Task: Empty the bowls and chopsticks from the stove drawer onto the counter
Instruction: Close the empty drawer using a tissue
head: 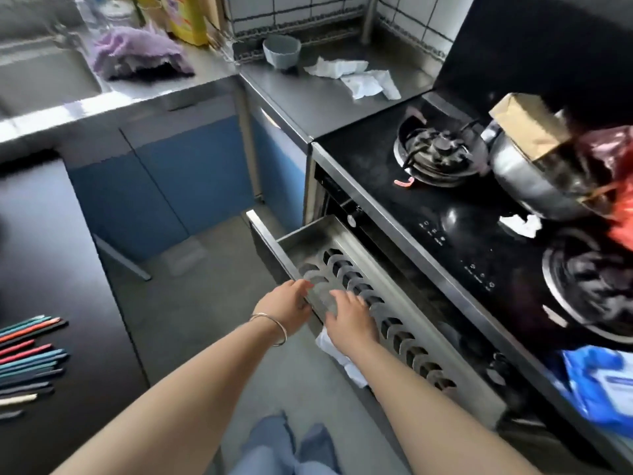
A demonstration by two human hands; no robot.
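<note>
- Head view: the stove drawer (pixel 346 265) stands open under the black hob; both hands reach in.
- Left hand (pixel 289 305) curls over the drawer's front rim.
- Right hand (pixel 349 315) lies spread on a blurred clear item; whether it grasps it, I cannot tell.
- 1 grey bowl (pixel 281 51) sits on the steel counter (pixel 318 97); chopsticks (pixel 29 358) lie on the dark surface at left.

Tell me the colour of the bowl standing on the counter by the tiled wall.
Pale grey-blue. The bowl shows best in the head view, the only one given.
</note>
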